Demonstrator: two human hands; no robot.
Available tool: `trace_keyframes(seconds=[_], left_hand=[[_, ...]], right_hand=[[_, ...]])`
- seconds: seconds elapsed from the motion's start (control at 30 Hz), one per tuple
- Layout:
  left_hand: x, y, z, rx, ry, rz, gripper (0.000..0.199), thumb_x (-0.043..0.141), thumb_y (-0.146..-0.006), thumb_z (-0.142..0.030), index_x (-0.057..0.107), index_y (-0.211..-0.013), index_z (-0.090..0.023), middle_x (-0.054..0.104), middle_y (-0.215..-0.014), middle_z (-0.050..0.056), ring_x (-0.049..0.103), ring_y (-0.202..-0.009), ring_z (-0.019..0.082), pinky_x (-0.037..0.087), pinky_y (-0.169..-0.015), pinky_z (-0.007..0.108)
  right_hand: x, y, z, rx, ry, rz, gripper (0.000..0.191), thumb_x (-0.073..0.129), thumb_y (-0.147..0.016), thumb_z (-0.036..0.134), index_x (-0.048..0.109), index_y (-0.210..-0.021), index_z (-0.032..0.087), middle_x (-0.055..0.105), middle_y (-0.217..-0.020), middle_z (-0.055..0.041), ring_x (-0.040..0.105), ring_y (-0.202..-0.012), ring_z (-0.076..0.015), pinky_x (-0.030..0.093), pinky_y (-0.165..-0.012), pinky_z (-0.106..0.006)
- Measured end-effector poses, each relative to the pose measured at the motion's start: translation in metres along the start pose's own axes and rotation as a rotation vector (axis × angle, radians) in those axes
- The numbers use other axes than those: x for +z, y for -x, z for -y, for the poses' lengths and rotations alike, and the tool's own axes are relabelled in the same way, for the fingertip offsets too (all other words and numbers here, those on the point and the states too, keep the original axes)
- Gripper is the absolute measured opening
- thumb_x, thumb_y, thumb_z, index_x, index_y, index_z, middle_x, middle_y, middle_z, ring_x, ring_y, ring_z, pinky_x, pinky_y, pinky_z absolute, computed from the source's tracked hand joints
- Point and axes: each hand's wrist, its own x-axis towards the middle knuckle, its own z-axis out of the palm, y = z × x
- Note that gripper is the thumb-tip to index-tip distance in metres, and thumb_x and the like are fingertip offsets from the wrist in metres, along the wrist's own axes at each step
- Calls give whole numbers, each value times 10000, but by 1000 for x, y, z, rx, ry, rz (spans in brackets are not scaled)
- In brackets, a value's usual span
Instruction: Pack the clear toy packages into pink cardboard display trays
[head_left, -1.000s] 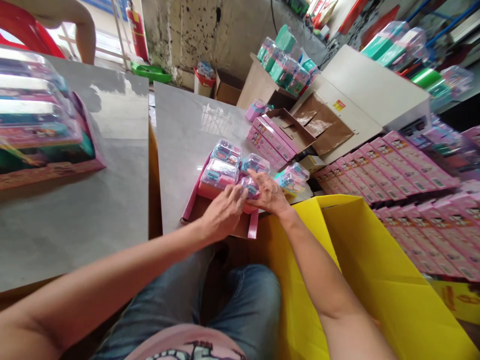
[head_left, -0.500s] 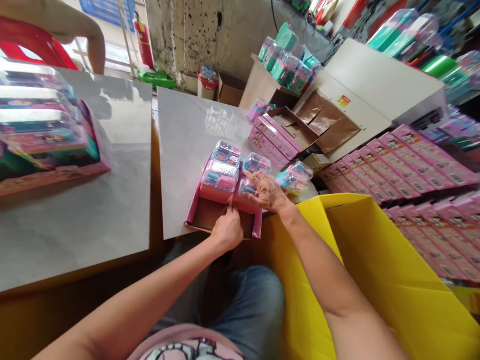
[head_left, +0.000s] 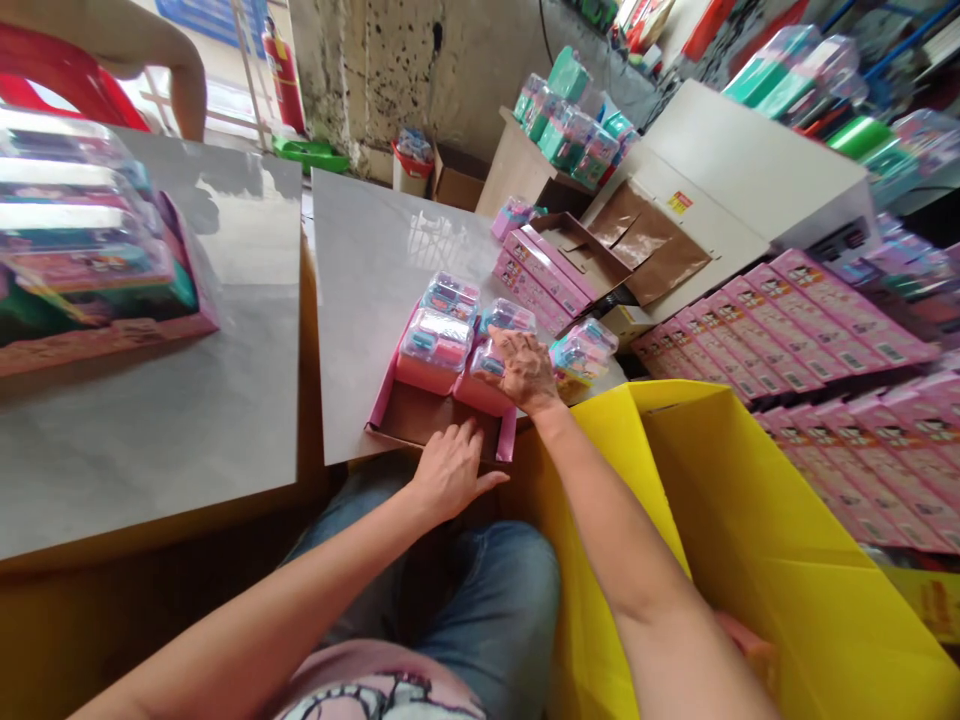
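Note:
A shallow pink cardboard display box (head_left: 381,402) lies at the near edge of the grey table, its bare brown bottom showing at the front. Inside stand several small plastic cases with clear lids and pink bases, such as the front left case (head_left: 429,352). My right hand (head_left: 525,370) curls over the front right plastic case (head_left: 481,388), fingers on its lid and side. My left hand (head_left: 454,465) is at the box's front edge, holding nothing, fingers stretched inward and thumb apart. Another clear-lidded case (head_left: 583,355) sits right of the box.
A filled display box (head_left: 180,285) stands on the left table (head_left: 247,400). To my right is a large yellow bin (head_left: 675,400). Beyond it are stacked pink boxes (head_left: 780,310) and a white machine (head_left: 757,170). A co-worker's arm (head_left: 184,75) shows at upper left.
My left hand has drawn back from between the two front cases to the box's front edge, and its fingers have straightened. My right hand has stayed at the front right case.

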Motion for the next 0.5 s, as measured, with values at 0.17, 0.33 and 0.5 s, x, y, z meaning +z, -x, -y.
trace_keyframes(seconds=[0.17,0.33,0.5], left_hand=[[-14,3,39,93,41,17,486,672,-848,-605,712,-1022,-153,684,-1087,124,611,-1042,311,516,-844,425],[-55,-14,90,45,28,-436,323,598,-934,-464,684,-1042,-172,639,-1094,120,563,-1064,279,493,-924,415],[-94,-67,122,231,-135,-427,807,776,-771,-469,445,-1445,-175,457,-1445,187,397,-1305,385,398,-1052,527]], right_hand=[[-8,29,14,-54,-49,-182,562,587,-955,499,480,-1462,280,514,-1360,-132,443,-1253,-311,363,-1055,-461],[-2,44,4,224,-226,-250,883,792,-762,548,411,-1494,233,445,-1348,-155,458,-1236,-350,396,-1081,-544],[4,21,-29,30,-483,62,927,844,-742,422,370,-1518,246,512,-1312,-111,515,-1235,-276,424,-1127,-452]])
